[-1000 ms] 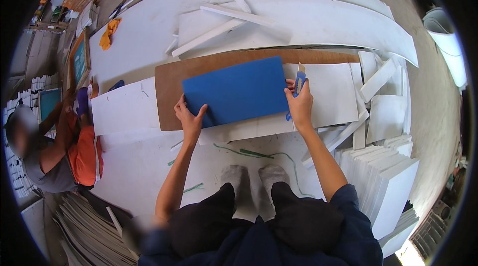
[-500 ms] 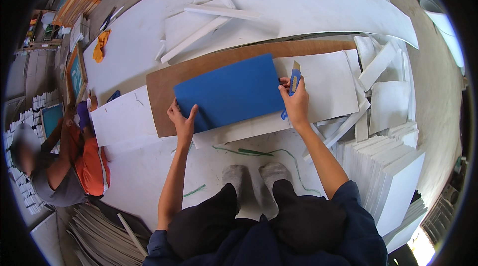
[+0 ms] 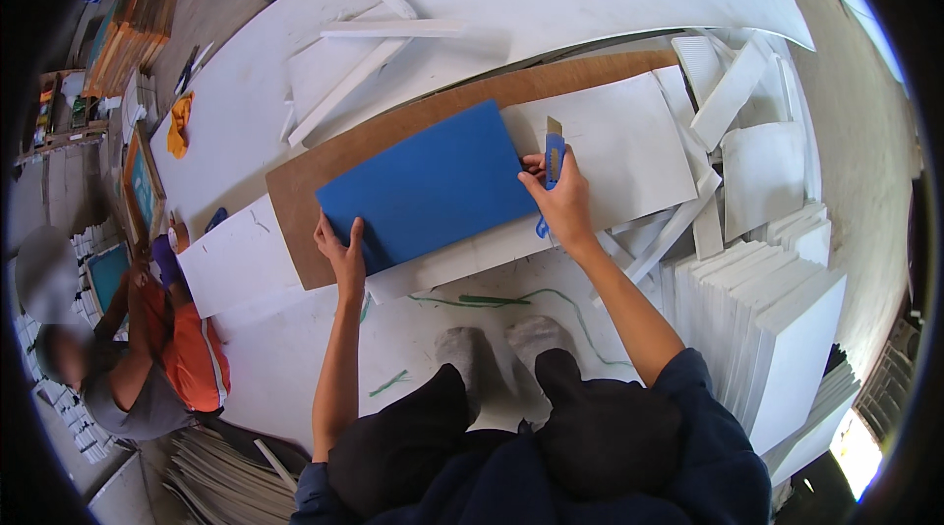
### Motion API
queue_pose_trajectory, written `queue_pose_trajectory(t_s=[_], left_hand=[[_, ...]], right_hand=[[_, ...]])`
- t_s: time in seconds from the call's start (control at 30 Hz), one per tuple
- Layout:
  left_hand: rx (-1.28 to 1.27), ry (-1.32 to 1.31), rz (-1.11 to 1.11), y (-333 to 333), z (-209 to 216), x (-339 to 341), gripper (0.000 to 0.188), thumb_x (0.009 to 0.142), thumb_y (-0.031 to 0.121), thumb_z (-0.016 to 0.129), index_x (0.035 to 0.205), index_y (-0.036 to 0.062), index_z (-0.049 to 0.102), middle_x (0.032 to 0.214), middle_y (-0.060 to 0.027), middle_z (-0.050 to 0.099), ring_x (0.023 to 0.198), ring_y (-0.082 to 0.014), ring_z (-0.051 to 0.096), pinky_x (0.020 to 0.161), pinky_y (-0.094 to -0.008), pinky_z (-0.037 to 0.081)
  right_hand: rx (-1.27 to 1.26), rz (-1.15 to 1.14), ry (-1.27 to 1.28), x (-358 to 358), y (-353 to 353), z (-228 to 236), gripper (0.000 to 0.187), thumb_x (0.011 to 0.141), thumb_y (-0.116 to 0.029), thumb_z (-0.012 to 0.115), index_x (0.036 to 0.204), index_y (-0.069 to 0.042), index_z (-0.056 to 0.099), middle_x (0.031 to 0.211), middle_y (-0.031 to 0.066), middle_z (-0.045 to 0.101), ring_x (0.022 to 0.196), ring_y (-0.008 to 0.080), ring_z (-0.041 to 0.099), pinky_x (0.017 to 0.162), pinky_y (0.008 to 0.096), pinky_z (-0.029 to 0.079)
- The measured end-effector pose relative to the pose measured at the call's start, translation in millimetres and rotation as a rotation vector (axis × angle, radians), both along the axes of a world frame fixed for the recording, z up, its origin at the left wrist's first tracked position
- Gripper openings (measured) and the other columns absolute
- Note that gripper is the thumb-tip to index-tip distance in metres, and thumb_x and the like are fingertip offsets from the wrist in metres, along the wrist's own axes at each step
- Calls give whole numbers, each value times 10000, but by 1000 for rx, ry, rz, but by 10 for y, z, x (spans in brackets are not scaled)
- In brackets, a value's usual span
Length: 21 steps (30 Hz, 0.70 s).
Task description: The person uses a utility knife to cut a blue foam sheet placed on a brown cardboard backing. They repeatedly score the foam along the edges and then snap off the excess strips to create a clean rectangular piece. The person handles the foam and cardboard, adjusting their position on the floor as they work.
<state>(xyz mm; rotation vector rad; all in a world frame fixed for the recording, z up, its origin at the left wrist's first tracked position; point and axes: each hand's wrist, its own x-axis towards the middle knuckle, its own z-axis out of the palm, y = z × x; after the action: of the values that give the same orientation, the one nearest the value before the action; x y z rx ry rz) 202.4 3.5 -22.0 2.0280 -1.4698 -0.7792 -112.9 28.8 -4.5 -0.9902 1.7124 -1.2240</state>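
Note:
A flat blue rectangular sheet lies slanted over a brown board and a white sheet. My left hand grips its lower left corner, thumb on top and fingers at the edge. At the opposite short edge is my right hand, wrapped round a blue utility knife. The knife's blade end points away from me, and its tail shows below the palm. Fingertips of that same hand touch the blue sheet's right edge.
White offcut strips lie beyond the boards, with more scraps at the right. A stack of white panels stands near right. Green string lies by my feet. Another person in orange trousers sits at the left.
The whole view has turned slightly, so the boards appear further left. Both hands keep their places on the blue sheet, and the knife stays in my right hand.

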Motion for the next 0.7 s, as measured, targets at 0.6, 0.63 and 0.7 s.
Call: queue_pose_trajectory(t_s=[0.6,0.63,0.7], left_hand=[[-430,-384,-758,-545,581,-1422,590,787,180,607,1292,41,336,1248,-142,377,1177,-313,340,1017,-458,205],[-468,-409,-752,-595,479,-1541,554,806,182,580,1284,32,343,1234,-145,390,1166,-311,351,1022,-459,201],[-440,-424,-650,-588,238,-1694,498,824,197,548,1257,29,365,1195,-138,418,1148,-300,365,1025,-457,201]], right_hand=[[265,373,773,-118,-294,329,218,923,-216,367,967,-4,385,604,175,593,606,343,616,560,420,492],[253,404,791,-56,-306,342,211,922,-207,369,971,-3,389,615,178,598,617,338,621,559,419,496],[229,436,825,43,-331,334,194,916,-185,379,979,-2,395,625,172,606,621,327,627,555,414,500]])
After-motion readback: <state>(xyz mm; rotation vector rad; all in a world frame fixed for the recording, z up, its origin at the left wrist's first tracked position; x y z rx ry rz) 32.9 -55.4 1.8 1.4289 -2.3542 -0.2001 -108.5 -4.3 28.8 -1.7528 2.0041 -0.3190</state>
